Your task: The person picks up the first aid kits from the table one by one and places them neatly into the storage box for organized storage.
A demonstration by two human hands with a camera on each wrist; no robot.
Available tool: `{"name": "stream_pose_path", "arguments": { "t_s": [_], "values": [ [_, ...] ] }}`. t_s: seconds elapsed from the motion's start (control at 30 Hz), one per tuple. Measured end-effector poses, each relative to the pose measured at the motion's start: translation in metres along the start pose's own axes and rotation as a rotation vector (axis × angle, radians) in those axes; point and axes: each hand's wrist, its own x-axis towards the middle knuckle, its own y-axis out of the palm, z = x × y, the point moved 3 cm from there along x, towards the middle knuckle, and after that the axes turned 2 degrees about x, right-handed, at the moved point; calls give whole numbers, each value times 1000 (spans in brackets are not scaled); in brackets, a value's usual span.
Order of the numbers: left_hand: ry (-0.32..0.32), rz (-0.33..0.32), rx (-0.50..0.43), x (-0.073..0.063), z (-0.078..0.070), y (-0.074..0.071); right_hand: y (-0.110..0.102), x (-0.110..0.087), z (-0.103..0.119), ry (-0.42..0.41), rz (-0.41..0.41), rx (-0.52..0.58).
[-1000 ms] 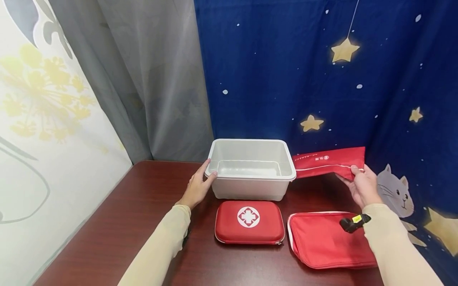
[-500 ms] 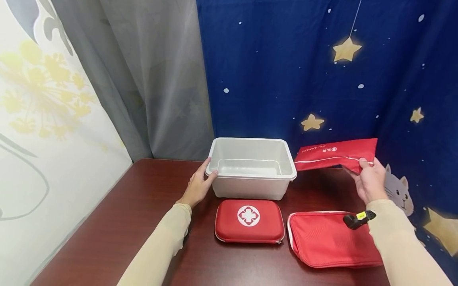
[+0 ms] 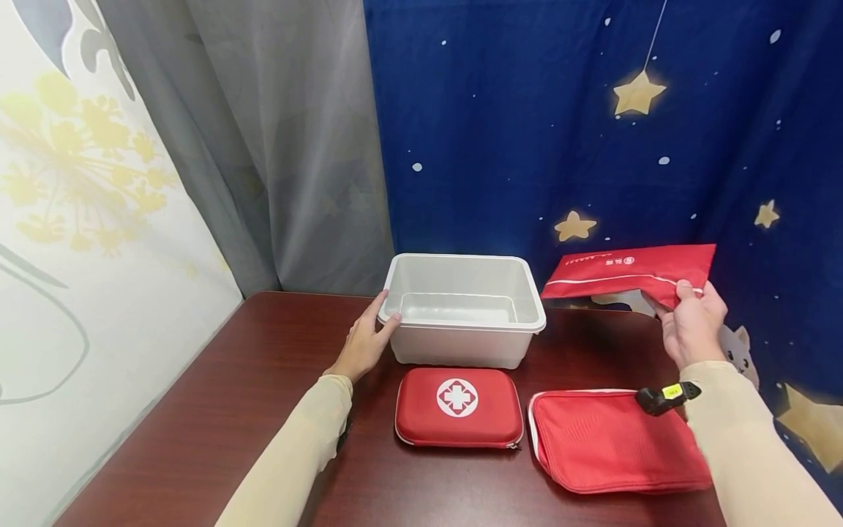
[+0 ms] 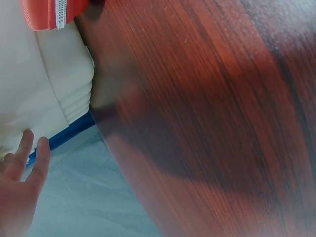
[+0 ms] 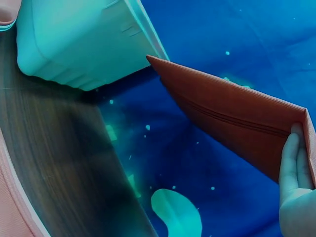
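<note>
My right hand (image 3: 698,318) pinches one end of a flat red pouch (image 3: 632,271), thumb on top and fingers underneath. The pouch has white print and a white line; it is held up beyond the table's back edge, right of a white plastic bin (image 3: 461,347). In the right wrist view, straight fingers lie against the pouch's underside (image 5: 222,116). My left hand (image 3: 362,340) rests at the bin's left front corner, its fingers extended along the side and thumb at the rim. The left wrist view shows extended fingers (image 4: 39,163) beside the bin wall (image 4: 29,84).
A red first-aid case (image 3: 457,424) with a white cross lies in front of the bin. To its right, a red zippered pouch (image 3: 612,446) lies partly under the right forearm. The brown table (image 3: 217,424) backs onto grey and blue curtains (image 3: 474,146).
My right hand has lifted the red pouch and carried it to the right and farther back, away from the bin. The left hand stays at the bin's corner.
</note>
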Motion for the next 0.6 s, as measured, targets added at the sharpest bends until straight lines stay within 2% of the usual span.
{"name": "stream_pose_path", "arguments": {
  "t_s": [0.17, 0.33, 0.6],
  "values": [
    [2, -5, 8, 1, 1, 0, 8, -3, 6, -11, 13, -13],
    [2, -16, 11, 1, 1, 0, 16, -3, 11, -20, 38, 91],
    [1, -16, 6, 1, 2, 0, 32, -11, 7, 13, 86, 80]
  ]
}}
